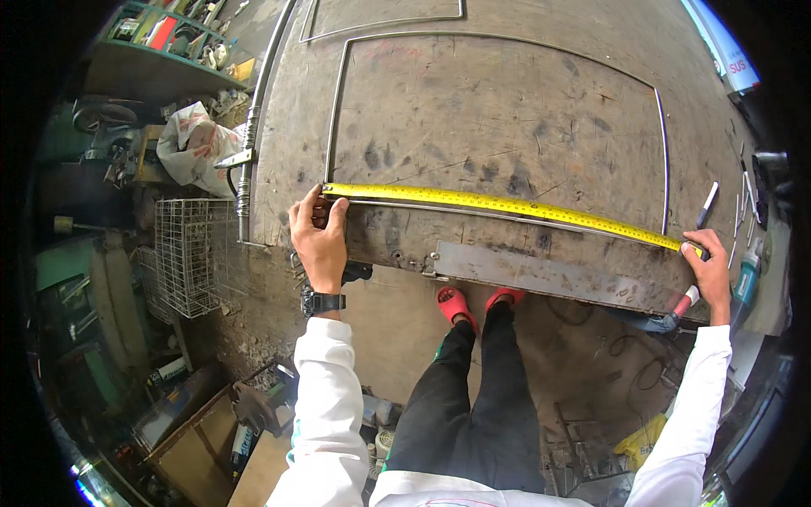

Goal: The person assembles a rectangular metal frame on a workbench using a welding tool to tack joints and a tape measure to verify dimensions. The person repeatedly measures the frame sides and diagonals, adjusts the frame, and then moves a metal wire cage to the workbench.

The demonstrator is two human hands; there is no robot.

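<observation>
A yellow tape measure blade (507,205) stretches along the near side of a thin metal rod frame (498,35), which lies flat on the worn wooden tabletop (473,118). At the frame's near left corner, my left hand (321,239) pinches the blade's end between thumb and fingers. Around the blade's other end, by the near right corner, my right hand (708,264) closes its thumb and fingers; the tape's case is not visible there. Part of the frame's near rod shows just below the blade.
A flat metal plate (549,277) runs along the table's front edge. A marker (708,204) and a teal bottle (747,275) lie at right. A second rod frame (380,27) sits farther back. Left of the table are a wire basket (187,253) and a white sack (196,148).
</observation>
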